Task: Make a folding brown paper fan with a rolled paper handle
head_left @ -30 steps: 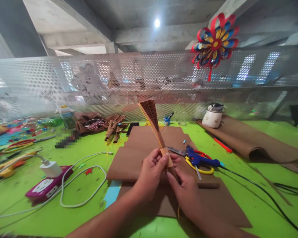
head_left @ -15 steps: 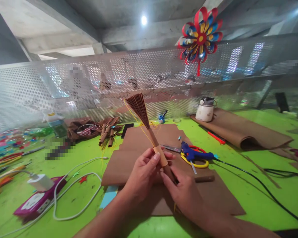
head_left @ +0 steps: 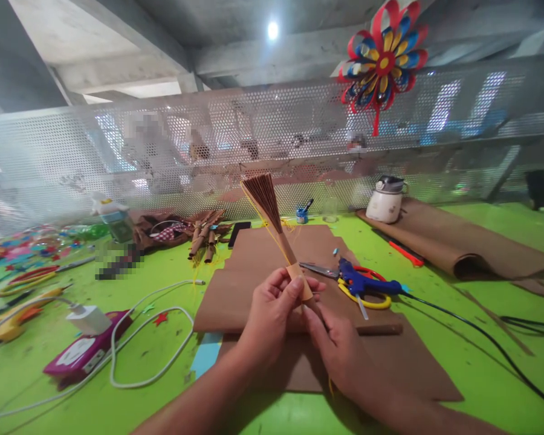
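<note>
Both hands hold a small paper broom, pleated brown paper fanned out at the top above a narrow rolled handle. A tan band wraps the handle, with my left hand closed around it, thumb in front. Just below, my right hand pinches the lower handle, whose end it hides. Yellow thread runs down beside the pleats. Behind the hands lies brown paper, partly folded. To the right, a blue glue gun rests over scissors with red and yellow handles.
A bundle of brown paper rolls lies at the back left. A white charger sits on a purple power strip with a looped cable. At the right are a white bottle, rolled brown paper and a red cutter.
The view has shifted slightly, so the scene sits a little farther right. Both hands keep their grip on the paper broom, which shows a slightly different angle.
</note>
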A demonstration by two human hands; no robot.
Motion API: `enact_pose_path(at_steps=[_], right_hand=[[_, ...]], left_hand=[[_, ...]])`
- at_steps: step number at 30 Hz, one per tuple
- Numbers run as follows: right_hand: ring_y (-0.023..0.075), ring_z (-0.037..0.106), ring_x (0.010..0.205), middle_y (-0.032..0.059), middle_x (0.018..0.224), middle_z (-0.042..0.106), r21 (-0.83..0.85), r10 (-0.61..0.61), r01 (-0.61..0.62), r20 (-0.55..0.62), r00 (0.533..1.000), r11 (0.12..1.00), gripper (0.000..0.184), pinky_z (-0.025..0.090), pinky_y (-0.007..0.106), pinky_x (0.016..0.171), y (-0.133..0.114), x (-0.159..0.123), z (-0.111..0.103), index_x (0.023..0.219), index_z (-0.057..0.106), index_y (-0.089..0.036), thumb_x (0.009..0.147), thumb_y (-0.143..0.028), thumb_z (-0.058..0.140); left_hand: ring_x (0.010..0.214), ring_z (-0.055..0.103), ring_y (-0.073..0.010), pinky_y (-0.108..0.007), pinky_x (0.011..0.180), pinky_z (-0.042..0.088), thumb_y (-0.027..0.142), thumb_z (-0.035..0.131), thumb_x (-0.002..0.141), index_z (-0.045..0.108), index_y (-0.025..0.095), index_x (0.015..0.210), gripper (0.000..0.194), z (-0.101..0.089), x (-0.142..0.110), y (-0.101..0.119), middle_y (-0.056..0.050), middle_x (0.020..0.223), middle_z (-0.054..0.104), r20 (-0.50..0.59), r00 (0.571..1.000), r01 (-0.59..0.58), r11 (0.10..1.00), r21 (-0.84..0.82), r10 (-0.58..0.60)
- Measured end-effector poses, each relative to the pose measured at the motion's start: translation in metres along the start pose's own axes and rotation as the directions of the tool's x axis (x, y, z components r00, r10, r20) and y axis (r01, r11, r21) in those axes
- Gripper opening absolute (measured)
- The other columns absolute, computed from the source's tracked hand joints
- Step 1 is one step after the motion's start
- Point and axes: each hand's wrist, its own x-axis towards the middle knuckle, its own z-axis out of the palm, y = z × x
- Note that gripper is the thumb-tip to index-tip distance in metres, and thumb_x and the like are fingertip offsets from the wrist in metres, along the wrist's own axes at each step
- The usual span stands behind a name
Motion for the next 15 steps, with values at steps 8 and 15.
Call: enact_pose_path(at_steps=[8, 15], right_hand=[[0.0203, 0.064, 0.095, 0.0104, 0.104, 0.068, -0.140, -0.064, 0.055, -0.059, 0.996, 0.989, 0.039, 0.049, 0.027, 0.072, 0.008, 0.000, 0.005, 0.127, 0.052, -0.017, 0.095, -0.030, 0.034], [0.0198, 0.066, 0.088, 0.0090, 0.096, 0.070, -0.212, -0.116, 0.098, -0.076, 0.990, 0.972, 0.035, 0.049, 0.027, 0.070, 0.011, 0.002, 0.004, 0.123, 0.055, -0.018, 0.094, -0.027, 0.036]], left_hand=[[0.078, 0.065, -0.0165, -0.025, 0.071, 0.050, 0.027, 0.061, 0.081, 0.058, 0.012, 0.088, 0.017, 0.011, -0.004, 0.005, -0.010, 0.088, 0.070, -0.129, 0.986, -0.089, 0.989, 0.119, 0.104], [0.075, 0.066, -0.0164, -0.028, 0.071, 0.051, 0.031, 0.059, 0.082, 0.058, 0.013, 0.089, 0.020, 0.008, -0.003, 0.000, -0.009, 0.089, 0.070, -0.119, 0.991, -0.051, 0.996, 0.068, 0.059]])
